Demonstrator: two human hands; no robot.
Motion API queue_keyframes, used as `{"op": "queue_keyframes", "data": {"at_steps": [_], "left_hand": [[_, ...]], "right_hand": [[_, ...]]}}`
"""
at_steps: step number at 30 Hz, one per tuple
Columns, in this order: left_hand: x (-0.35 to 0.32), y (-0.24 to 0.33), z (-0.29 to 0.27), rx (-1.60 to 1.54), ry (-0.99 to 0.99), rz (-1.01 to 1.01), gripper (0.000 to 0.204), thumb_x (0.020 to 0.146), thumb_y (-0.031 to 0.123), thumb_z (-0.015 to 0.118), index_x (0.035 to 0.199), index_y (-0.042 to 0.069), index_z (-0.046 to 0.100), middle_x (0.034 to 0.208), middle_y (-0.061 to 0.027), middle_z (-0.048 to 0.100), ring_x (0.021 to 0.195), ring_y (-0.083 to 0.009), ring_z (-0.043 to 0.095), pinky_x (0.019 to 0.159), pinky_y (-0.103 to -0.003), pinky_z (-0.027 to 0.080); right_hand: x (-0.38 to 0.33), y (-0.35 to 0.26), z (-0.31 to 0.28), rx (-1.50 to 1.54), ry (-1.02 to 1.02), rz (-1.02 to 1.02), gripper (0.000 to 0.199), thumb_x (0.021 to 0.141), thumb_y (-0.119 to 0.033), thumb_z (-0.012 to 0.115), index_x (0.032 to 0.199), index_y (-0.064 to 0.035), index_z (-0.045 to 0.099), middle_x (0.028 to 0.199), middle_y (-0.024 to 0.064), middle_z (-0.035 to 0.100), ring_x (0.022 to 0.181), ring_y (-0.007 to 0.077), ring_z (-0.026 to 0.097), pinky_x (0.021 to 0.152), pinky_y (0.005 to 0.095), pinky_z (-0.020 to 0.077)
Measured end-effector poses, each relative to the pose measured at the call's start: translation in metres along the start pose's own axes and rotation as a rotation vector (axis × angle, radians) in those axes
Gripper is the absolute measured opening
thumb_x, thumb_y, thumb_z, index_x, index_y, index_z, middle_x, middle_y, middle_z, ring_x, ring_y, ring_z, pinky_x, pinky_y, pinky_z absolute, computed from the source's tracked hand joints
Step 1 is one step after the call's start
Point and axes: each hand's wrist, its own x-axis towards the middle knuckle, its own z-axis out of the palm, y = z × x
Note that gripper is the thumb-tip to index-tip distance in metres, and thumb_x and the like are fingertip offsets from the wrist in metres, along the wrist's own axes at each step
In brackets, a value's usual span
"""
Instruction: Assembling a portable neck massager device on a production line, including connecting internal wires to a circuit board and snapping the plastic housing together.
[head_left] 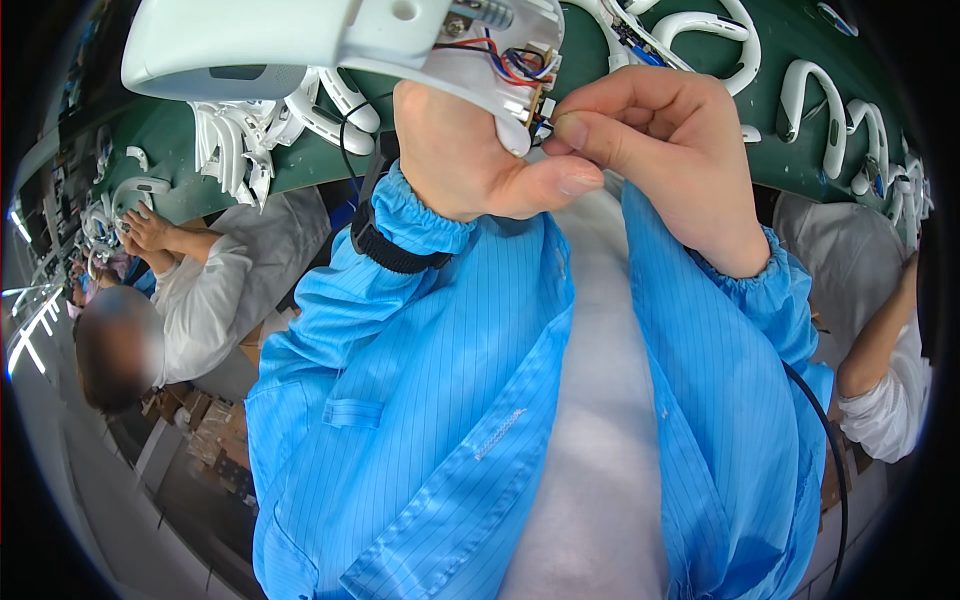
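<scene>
A large white plastic housing (250,40) is held up over the table, its open end facing right. My left hand (455,150) supports it from below, fingers behind it and thumb stretched toward the right. Inside the open end run thin red, blue, black and white wires (515,65), next to a metal spring (492,14) and the edge of a small circuit board (536,100). At that board my right hand (670,140) pinches a small dark wire plug (543,127) between thumb and forefinger. The fingertips partly hide the plug.
White curved shells (230,145) lie piled on the green table (300,175) at the left. More U-shaped white parts (815,110) lie at the right. Co-workers in white sit on both sides, one with hands (150,230) on parts. A black cable (835,450) hangs beside my right sleeve.
</scene>
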Motion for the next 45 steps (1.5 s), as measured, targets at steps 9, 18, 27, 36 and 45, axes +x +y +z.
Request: {"op": "queue_keyframes", "data": {"at_steps": [9,18,27,36,45], "left_hand": [[0.005,0.001,-0.001,0.145,0.055,0.044,0.063,0.062,0.057,0.075,0.088,0.002,0.062,0.074,-0.0098,0.062,0.06,-0.0288,0.061,0.052,-0.034,0.049],[0.016,0.01,-0.001,0.276,-0.065,0.054,0.059,0.061,0.056,0.075,0.086,0.004,0.063,0.072,-0.0077,0.062,0.062,-0.0284,0.061,0.053,-0.035,0.049],[0.015,0.01,0.006,0.11,0.091,-0.025,0.062,0.063,0.057,0.074,0.086,0.0,0.06,0.076,-0.0103,0.059,0.063,-0.0288,0.058,0.053,-0.036,0.046],[0.017,0.008,0.008,0.095,0.095,0.032,0.06,0.063,0.058,0.073,0.082,0.001,0.062,0.067,-0.0079,0.059,0.053,-0.0272,0.058,0.046,-0.033,0.045],[0.022,0.001,-0.003,0.295,-0.149,0.055,0.057,0.063,0.06,0.072,0.077,0.005,0.063,0.066,-0.0055,0.061,0.053,-0.0254,0.058,0.047,-0.034,0.047]], "right_hand": [[0.006,-0.006,0.001,-0.082,0.041,0.044,0.01,0.078,0.0,0.061,0.085,0.0064,0.063,0.077,0.0116,0.066,0.07,0.0139,0.063,0.064,0.024,0.0512],[0.012,-0.008,0.004,-0.037,0.093,-0.046,0.005,0.069,0.0,0.058,0.073,0.0026,0.058,0.068,0.0035,0.06,0.063,0.008,0.057,0.056,0.0208,0.0438],[0.005,-0.006,-0.002,0.025,0.034,-0.019,0.006,0.075,-0.002,0.059,0.078,0.0041,0.059,0.073,0.0064,0.063,0.066,0.0106,0.061,0.06,0.0225,0.0487],[0.004,-0.01,-0.002,-0.072,0.061,0.027,0.015,0.08,-0.005,0.06,0.088,0.0066,0.064,0.077,0.0116,0.066,0.068,0.0145,0.064,0.063,0.025,0.0526],[0.006,-0.017,-0.003,-0.184,0.107,0.057,0.011,0.078,0.001,0.061,0.088,0.0047,0.064,0.079,0.008,0.066,0.07,0.0104,0.061,0.063,0.0215,0.0495]]}}
